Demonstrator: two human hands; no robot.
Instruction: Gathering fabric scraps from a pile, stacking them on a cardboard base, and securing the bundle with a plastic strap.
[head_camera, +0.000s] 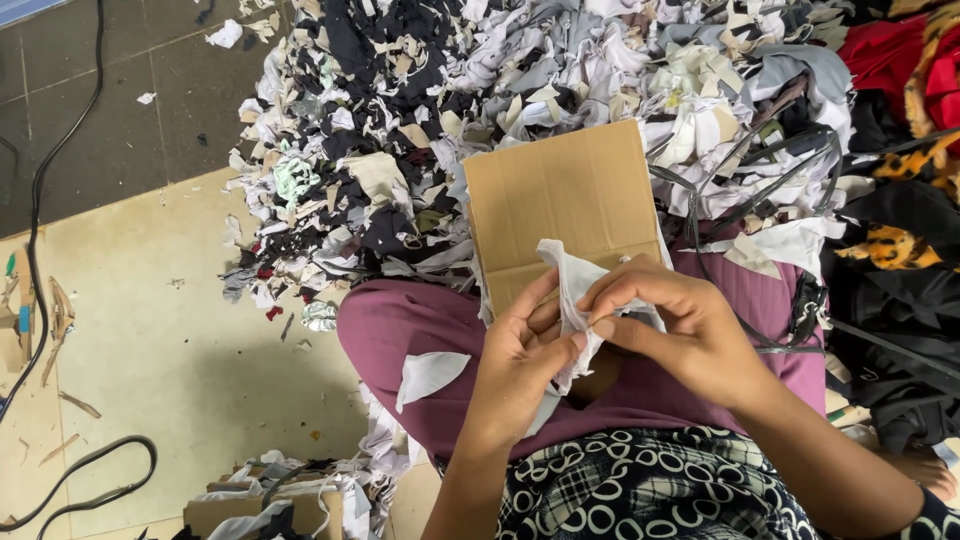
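Fingers of both hands pinch a white cloth strip over cardboard, scrap heap covering tiled floor.

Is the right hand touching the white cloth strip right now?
Touching. The head view shows the right hand pinching the white cloth strip between thumb and fingers, with the left hand gripping it too.

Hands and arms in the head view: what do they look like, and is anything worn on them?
Both the left hand and the right hand are bare: no gloves, rings, or watch visible. The forearms are uncovered too, with no sleeves in view. Nails are short and unpainted as far as can be seen.
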